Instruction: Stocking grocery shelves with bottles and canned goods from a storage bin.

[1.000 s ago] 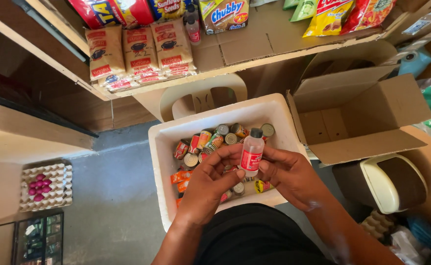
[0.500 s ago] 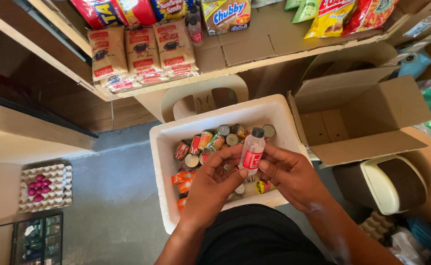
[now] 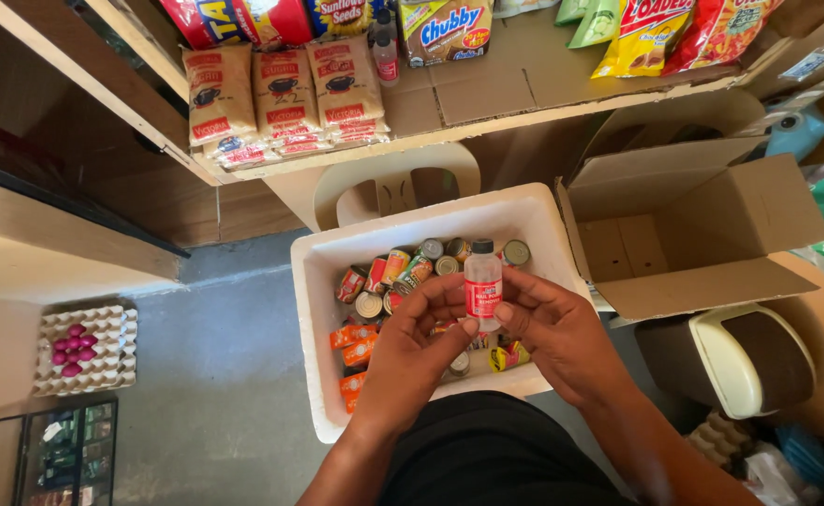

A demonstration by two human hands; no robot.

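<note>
**Small bottle held upright over the white box**

The bottle (image 3: 482, 286) stands upright between both hands, above the middle of the white box (image 3: 323, 281). The left hand (image 3: 412, 351) comes up from the near left; its thumb presses the bottle's base and its fingers (image 3: 440, 298) curl against the bottle's left side. The right hand (image 3: 557, 328) mirrors it from the near right, thumb at the base and fingers (image 3: 524, 286) against the right side. Both sets of fingers are narrowed around the bottle, holding it; the cap and upper body stand free above them.

The bottle is small and clear, with a pale, faintly pink fill, a black screw cap and a red label with white print round its middle.

Under it, the box holds small tins (image 3: 403, 272) packed along its far side and orange sachets (image 3: 356, 342) at its near left. A cream chair (image 3: 389, 187) stands just beyond the box. An open carton (image 3: 703, 225) sits right of the box, touching its corner as far as can be told, with a brown and cream bin (image 3: 735, 356) nearer. The shelf (image 3: 487, 94) at the far side carries brown packets (image 3: 281, 98) and snack bags. An egg tray (image 3: 84, 347) with a few pink eggs lies on the floor (image 3: 215, 394) at left.
</note>
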